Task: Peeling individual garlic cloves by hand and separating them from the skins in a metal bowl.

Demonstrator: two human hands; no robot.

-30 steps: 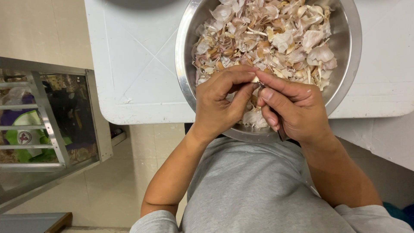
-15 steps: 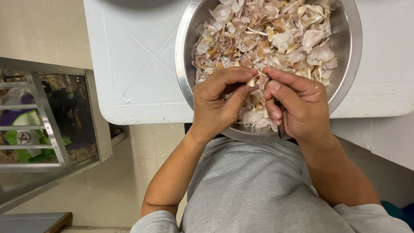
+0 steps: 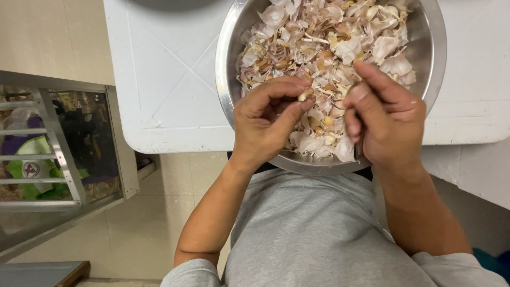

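A wide steel bowl (image 3: 227,101) full of garlic skins and cloves (image 3: 324,42) sits on the near edge of a white table (image 3: 170,79). My left hand (image 3: 265,122) hovers over the bowl's near side and pinches a small garlic clove (image 3: 305,95) between thumb and fingertips. My right hand (image 3: 385,119) is beside it over the bowl's near right part, fingers curled. Whether it holds a bit of skin or anything else is hidden.
A metal-framed glass cabinet (image 3: 58,154) with bags and greens inside stands at the left on the beige tiled floor (image 3: 175,212). My grey shirt (image 3: 319,234) fills the lower middle. A second white surface (image 3: 478,170) lies at the right.
My two hands were joined on one clove; they have drawn apart, the right hand shifting right, the left keeping the clove.
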